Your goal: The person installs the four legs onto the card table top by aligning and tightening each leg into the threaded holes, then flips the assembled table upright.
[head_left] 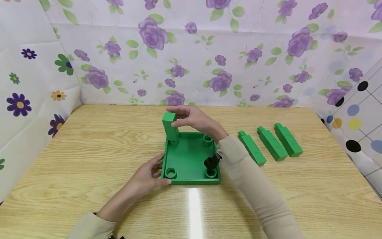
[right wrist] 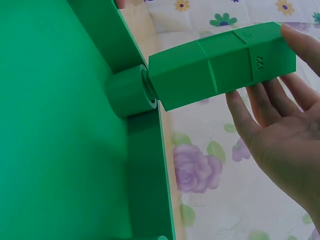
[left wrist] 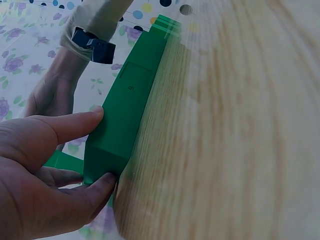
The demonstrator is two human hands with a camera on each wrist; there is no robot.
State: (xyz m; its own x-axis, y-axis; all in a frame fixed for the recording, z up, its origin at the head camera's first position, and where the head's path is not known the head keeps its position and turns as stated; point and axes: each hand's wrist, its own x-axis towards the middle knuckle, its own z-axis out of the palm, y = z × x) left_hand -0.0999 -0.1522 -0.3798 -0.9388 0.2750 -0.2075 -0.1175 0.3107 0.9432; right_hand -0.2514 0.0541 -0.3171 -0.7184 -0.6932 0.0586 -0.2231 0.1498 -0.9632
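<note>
A square green plastic tabletop [head_left: 191, 159] lies underside up on the wooden table, with a round socket in each corner. My left hand [head_left: 146, 177] grips its near left corner, thumb on the front rim and fingers along the left side. At the far left socket [right wrist: 131, 92] stands a green table leg [right wrist: 222, 65], its threaded end at the socket mouth and partly hidden inside. My right hand [head_left: 194, 119] holds this leg near its upper end, thumb on one side and fingers on the other. The left wrist view shows the rim [left wrist: 122, 100] between left thumb and fingers.
Three more green legs [head_left: 252, 148] lie side by side right of the tabletop, threaded ends pointing away. Empty sockets show at the near left [head_left: 170, 172] and far right [head_left: 207, 139]. Flowered cloth [head_left: 191, 59] hangs behind the wooden table [head_left: 98, 146].
</note>
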